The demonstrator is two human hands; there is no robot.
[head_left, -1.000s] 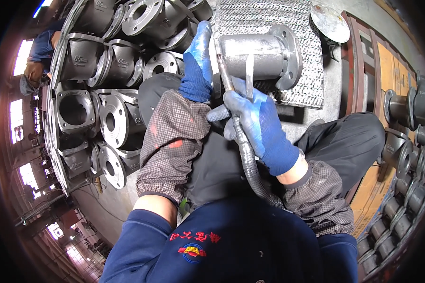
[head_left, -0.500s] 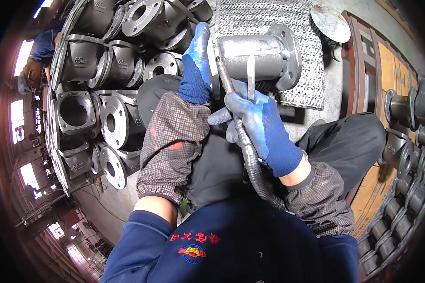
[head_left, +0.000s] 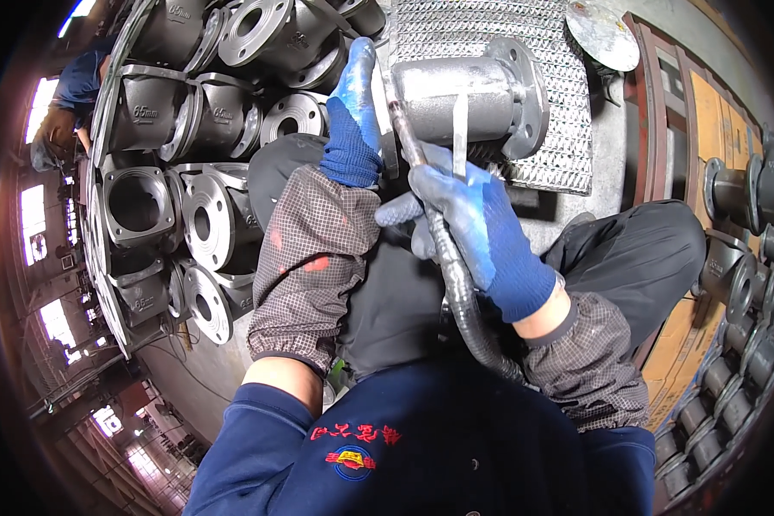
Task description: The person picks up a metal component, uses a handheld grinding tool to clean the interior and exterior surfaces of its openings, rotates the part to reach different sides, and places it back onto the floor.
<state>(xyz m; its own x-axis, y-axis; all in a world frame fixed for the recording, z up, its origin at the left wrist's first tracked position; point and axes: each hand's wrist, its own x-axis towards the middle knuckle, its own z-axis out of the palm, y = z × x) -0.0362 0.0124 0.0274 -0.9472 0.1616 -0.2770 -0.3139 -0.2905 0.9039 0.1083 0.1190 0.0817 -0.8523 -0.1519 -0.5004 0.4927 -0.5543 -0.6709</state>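
A grey flanged metal pipe fitting (head_left: 477, 82) lies on its side in front of me, over a patterned metal mat. My left hand (head_left: 357, 82), in a blue coated glove, rests along its left flange with the fingers stretched out. My right hand (head_left: 460, 211), gloved alike, is closed around a black flexible hose (head_left: 463, 301). The hose's narrow metal tube end (head_left: 404, 129) points up at the fitting's left end. A flat pale metal blade (head_left: 461, 129) also sticks up from the right hand, its tip in front of the fitting's body. The blade's lower part is hidden by the glove.
Similar flanged fittings (head_left: 150, 107) are stacked close on the left. More fittings (head_left: 727, 275) stand on the right near cardboard (head_left: 684, 353). A round metal disc (head_left: 602, 36) and a reddish metal frame (head_left: 654, 112) are at the back right. Another person (head_left: 73, 95) is at the far left.
The fitting has shifted slightly up and to the left in the picture. My left hand has moved slightly left with it. My right hand keeps its hold on the hose and blade.
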